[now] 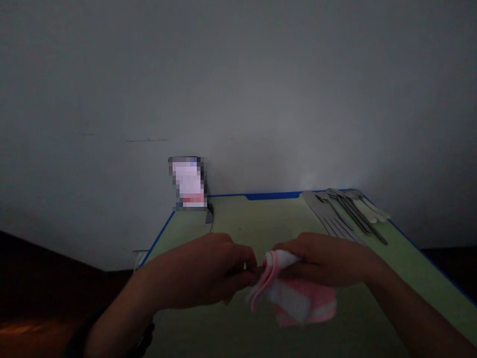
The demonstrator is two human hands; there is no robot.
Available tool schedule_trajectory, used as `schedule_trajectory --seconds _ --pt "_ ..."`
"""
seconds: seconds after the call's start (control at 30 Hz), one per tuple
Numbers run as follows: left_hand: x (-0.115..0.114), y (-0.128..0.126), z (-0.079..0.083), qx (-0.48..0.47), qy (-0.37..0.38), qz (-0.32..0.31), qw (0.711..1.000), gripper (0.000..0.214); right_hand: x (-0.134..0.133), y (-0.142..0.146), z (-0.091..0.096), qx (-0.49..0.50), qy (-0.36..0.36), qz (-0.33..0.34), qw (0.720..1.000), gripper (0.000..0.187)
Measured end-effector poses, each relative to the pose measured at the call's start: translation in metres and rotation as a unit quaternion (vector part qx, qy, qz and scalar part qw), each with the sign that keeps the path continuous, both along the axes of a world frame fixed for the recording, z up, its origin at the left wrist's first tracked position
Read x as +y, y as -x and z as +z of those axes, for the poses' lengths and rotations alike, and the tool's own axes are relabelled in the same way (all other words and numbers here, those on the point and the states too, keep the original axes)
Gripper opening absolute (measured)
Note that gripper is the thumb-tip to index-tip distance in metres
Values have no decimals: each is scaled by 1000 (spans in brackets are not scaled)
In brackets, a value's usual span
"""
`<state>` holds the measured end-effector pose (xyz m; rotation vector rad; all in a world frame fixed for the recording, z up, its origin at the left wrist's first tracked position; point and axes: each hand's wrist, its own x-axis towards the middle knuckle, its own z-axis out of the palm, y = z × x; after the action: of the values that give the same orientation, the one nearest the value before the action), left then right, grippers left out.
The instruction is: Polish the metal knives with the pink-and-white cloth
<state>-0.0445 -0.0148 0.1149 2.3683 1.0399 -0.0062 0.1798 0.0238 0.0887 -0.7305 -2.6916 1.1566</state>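
A pink and white cloth (294,298) is bunched in my right hand (320,261), its loose folds hanging over the table's near part. My left hand (208,271) is closed just left of the cloth, fingertips pinched close to its bunched edge. Whatever lies between those fingertips is too dark and covered to name. Behind my left hand, part of a metal utensil (209,215) shows near the phone; its lower part is hidden. Both hands are above the pale green tabletop (253,216).
A lit phone (189,183), blurred out, leans on the wall (246,99) at the back left. Along the right lie a broad metal slotted turner (324,216) and several other metal utensils (348,211), with whitish pieces (370,211) beside them. Blue trim (274,196) edges the table.
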Motion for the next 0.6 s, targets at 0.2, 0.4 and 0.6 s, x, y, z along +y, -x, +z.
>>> schedule_trajectory --seconds 0.2,0.4,0.6 --pt "0 25 8 -8 -40 39 998 19 10 -37 10 -18 73 -13 997 21" --pt "7 34 11 -15 -126 70 989 24 5 -26 17 -42 56 -40 997 33" --pt "5 10 1 -17 -215 51 975 25 -13 15 9 -61 -87 -91 990 42"
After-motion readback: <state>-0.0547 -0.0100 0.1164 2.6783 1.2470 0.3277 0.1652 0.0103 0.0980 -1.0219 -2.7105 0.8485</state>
